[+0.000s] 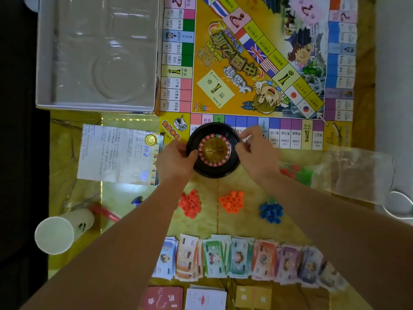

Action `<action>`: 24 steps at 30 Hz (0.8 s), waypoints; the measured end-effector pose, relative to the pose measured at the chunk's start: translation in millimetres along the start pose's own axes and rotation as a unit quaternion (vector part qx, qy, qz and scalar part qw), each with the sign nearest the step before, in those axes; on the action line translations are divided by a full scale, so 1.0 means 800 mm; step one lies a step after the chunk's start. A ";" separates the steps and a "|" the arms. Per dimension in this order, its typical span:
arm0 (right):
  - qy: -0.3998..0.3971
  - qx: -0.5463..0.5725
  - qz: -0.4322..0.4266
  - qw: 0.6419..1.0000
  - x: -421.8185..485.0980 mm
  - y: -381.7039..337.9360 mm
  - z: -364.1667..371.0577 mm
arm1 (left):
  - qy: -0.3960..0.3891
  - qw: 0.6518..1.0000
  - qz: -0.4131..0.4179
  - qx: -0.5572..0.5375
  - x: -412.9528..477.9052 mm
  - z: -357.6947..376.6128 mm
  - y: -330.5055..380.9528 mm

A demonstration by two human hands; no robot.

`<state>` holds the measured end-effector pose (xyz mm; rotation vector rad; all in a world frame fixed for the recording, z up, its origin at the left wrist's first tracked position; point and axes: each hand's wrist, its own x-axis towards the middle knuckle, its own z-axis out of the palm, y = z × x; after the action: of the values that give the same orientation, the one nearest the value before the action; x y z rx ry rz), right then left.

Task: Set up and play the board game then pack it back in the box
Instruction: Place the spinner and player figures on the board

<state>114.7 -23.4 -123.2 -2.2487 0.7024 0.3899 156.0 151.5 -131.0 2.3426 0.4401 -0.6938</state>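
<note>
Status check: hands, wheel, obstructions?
Left hand grips roulette wheel rim; right hand at opposite rim, grip unclear. Wheel overlaps board edge. Block piles nearby, not touching.

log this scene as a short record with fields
wheel: overlaps near edge of board
left hand: grips wheel at left rim
right hand: at right rim, grip unclear
box: open, left of board
pieces: red cubes, orange cubes, blue cubes, near side of wheel
money: row of stacks nearer than cubes
coin: on papers left of wheel
</note>
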 end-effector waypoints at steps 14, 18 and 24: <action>-0.121 0.112 0.104 0.981 -0.011 -0.004 0.000 | -0.092 0.973 -0.034 -0.211 -0.011 -0.015 0.000; -0.104 0.184 0.132 0.969 -0.019 0.000 -0.001 | -0.150 0.955 -0.060 -0.249 -0.023 -0.022 0.002; 0.010 0.179 0.079 0.981 -0.041 0.004 -0.021 | -0.127 0.956 -0.028 -0.264 -0.035 -0.010 0.005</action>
<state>87.7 -25.3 -98.2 -1.8664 0.8884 0.2911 138.6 150.5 -107.7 1.7215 0.5055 -0.7804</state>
